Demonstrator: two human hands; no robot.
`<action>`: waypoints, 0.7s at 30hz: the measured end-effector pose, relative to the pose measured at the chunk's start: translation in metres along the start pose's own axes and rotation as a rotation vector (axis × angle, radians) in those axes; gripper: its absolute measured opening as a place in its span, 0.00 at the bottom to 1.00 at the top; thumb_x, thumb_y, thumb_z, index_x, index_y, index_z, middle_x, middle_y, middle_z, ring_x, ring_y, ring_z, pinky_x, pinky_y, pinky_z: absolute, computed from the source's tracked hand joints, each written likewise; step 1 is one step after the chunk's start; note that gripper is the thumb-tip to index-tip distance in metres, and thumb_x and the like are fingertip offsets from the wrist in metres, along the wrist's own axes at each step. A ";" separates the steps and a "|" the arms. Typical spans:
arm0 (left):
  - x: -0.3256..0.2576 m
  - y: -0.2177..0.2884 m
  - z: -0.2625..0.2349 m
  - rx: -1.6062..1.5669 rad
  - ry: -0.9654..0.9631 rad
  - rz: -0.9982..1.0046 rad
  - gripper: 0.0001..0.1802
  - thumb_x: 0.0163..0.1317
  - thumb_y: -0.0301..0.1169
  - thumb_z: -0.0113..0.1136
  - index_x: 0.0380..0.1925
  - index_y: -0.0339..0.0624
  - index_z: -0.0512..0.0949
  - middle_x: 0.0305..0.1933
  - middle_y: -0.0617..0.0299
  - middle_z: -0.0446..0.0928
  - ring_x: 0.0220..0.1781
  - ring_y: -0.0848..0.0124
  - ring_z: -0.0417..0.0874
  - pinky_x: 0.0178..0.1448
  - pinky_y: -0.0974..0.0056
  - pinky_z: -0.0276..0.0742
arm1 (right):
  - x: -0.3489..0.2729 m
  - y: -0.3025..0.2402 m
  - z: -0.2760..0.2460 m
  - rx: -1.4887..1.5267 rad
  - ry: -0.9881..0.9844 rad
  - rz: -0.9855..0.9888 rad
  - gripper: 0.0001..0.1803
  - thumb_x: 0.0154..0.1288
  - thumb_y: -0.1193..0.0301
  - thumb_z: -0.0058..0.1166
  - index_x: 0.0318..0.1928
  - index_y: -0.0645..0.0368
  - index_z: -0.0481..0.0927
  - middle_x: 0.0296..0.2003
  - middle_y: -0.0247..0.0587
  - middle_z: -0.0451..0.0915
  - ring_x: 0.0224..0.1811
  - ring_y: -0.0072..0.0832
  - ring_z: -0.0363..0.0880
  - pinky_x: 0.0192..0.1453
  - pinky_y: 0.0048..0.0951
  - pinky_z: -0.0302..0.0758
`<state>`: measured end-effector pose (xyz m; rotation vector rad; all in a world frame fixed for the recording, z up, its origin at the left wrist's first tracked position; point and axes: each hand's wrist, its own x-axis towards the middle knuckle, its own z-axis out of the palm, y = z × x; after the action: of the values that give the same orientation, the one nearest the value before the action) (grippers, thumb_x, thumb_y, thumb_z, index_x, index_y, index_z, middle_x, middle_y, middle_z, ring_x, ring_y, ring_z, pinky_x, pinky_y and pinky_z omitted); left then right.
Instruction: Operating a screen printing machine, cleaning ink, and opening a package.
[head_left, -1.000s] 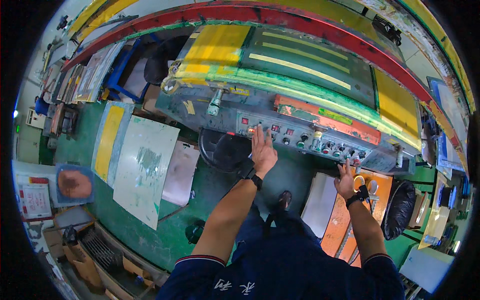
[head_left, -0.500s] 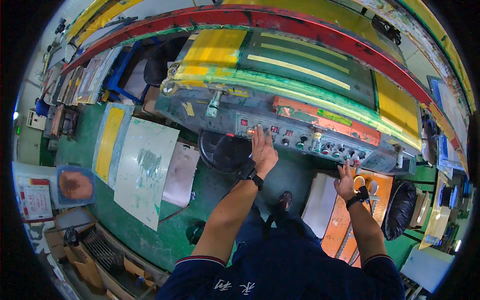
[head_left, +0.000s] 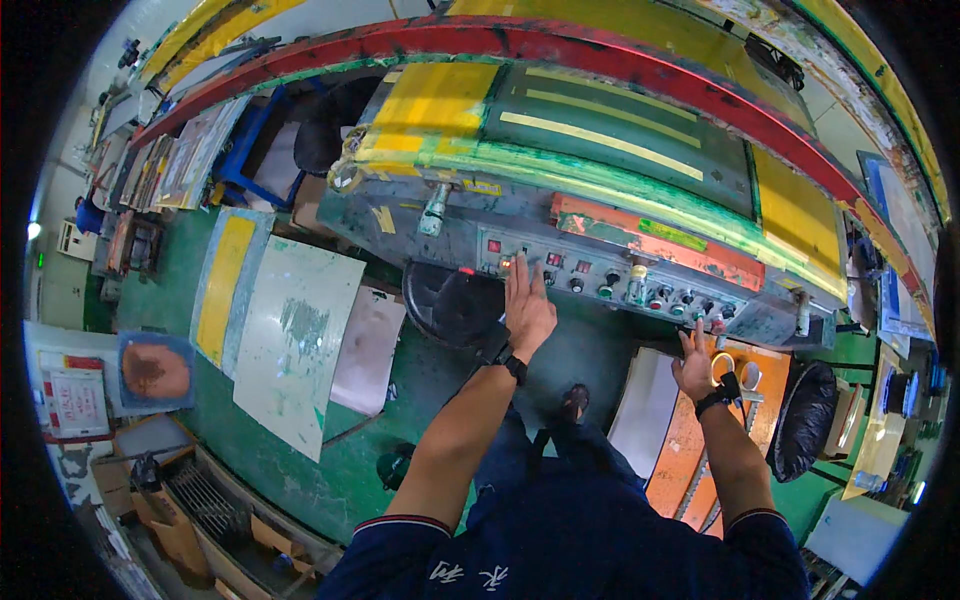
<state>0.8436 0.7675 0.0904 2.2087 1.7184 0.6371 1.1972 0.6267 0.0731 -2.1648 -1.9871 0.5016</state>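
Observation:
A grey control panel [head_left: 590,287] with small red displays, switches and knobs runs along the front of a large machine. My left hand [head_left: 529,318] is at the panel's left part, fingers stretched up toward a small switch below the displays; it holds nothing. At the panel's right end, my right hand [head_left: 692,366] reaches up with fingers apart, its fingertips by the green and black knobs [head_left: 683,299]. Whether either hand's fingertips press anything, I cannot tell. Above the panel lies an orange bar [head_left: 655,242], and higher up the machine's green bed [head_left: 610,140] carries pale yellow strips.
A red beam [head_left: 520,38] crosses above the machine. A black round stool [head_left: 455,305] stands left of my left hand. An orange table [head_left: 683,450] with tape rolls is below my right hand. Flat panels [head_left: 300,340] lean at left; cartons [head_left: 175,535] sit lower left.
The view has shifted slightly, so the scene sits a little farther right and lower. Both hands stay at the panel with fingers stretched out, nearly unmoved.

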 end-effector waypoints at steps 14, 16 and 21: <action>-0.030 -0.006 -0.004 0.007 -0.155 -0.009 0.38 0.47 0.27 0.58 0.61 0.27 0.61 0.69 0.36 0.53 0.72 0.45 0.52 0.73 0.49 0.52 | -0.002 0.000 -0.001 -0.023 0.089 -0.067 0.34 0.46 0.76 0.55 0.59 0.63 0.69 0.70 0.63 0.44 0.61 0.59 0.65 0.58 0.42 0.73; -0.039 -0.009 -0.005 -0.022 -0.133 0.008 0.38 0.47 0.28 0.58 0.61 0.26 0.61 0.69 0.36 0.53 0.72 0.45 0.52 0.73 0.51 0.52 | -0.002 -0.001 0.000 -0.029 0.109 -0.091 0.33 0.46 0.77 0.54 0.59 0.63 0.69 0.70 0.63 0.44 0.61 0.59 0.66 0.57 0.42 0.73; -0.031 -0.009 -0.006 -0.014 -0.113 0.037 0.38 0.48 0.28 0.57 0.61 0.26 0.61 0.69 0.35 0.52 0.73 0.46 0.51 0.74 0.53 0.51 | -0.003 -0.001 0.000 0.028 0.101 -0.075 0.33 0.47 0.76 0.55 0.59 0.63 0.69 0.70 0.63 0.44 0.61 0.56 0.67 0.56 0.41 0.74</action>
<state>0.8269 0.7392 0.0854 2.2262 1.6163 0.5207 1.1960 0.6236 0.0744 -2.0482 -1.9862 0.3986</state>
